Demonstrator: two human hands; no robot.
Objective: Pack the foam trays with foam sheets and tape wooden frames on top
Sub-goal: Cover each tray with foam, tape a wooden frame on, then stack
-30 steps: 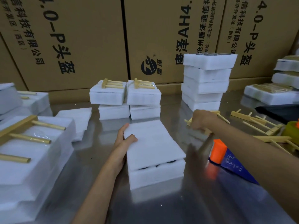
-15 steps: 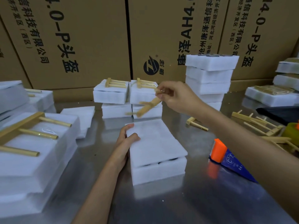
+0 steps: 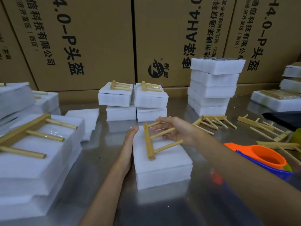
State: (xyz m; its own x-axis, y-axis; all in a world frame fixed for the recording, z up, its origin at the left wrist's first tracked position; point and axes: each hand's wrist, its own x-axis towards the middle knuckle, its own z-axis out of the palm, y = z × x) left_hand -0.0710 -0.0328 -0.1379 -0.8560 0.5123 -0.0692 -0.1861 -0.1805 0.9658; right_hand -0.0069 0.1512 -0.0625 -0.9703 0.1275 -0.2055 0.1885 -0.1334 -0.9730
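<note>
Tray (image 3: 162,175) contents hidden — sheet (image 3: 169,154) atop

left hand (image 3: 130,142) lies flat-sided against the left edge of the foam tray (image 3: 162,162), fingers straight, forearm reaching from near. right hand (image 3: 175,131) reaches in from the right — fingers curled round the rods of a wooden frame (image 3: 156,141).

Matt white foam tray (image 3: 162,175), pale smooth wooden frame (image 3: 150,142), glossy reflective metal table (image 3: 162,209), brown cardboard boxes (image 3: 97,38).
</note>
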